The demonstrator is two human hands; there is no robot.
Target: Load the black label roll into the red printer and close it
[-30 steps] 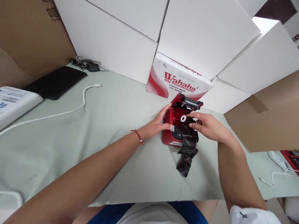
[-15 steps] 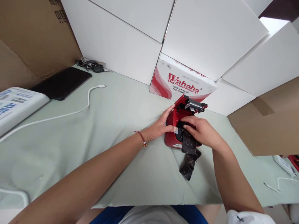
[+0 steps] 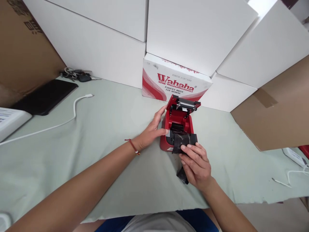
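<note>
A small red printer (image 3: 164,141) with a raised lid (image 3: 185,103) stands on the cloth-covered table. My left hand (image 3: 153,130) grips its left side, the thumb on the front left corner and the fingers along the wall. Over the printer's front lies a black, shiny, creased film strip (image 3: 183,141). My right hand (image 3: 196,162) holds this strip at the front right, with fingertips on its top face. The strip's loose tail (image 3: 182,176) hangs down to the cloth, partly behind my right fingers. Inside, the red compartment (image 3: 180,119) shows a dark part at its bottom.
Behind the printer leans a white and red water carton (image 3: 177,82) against white panels. To the left lie a white cable (image 3: 74,109), a black flat device (image 3: 45,96), keys (image 3: 77,74) and a white box (image 3: 14,120). A brown cardboard panel (image 3: 272,109) stands at right.
My right hand has come out of the printer's compartment toward the front, drawing the black strip across the front. My left hand keeps its grip. The view has shifted slightly.
</note>
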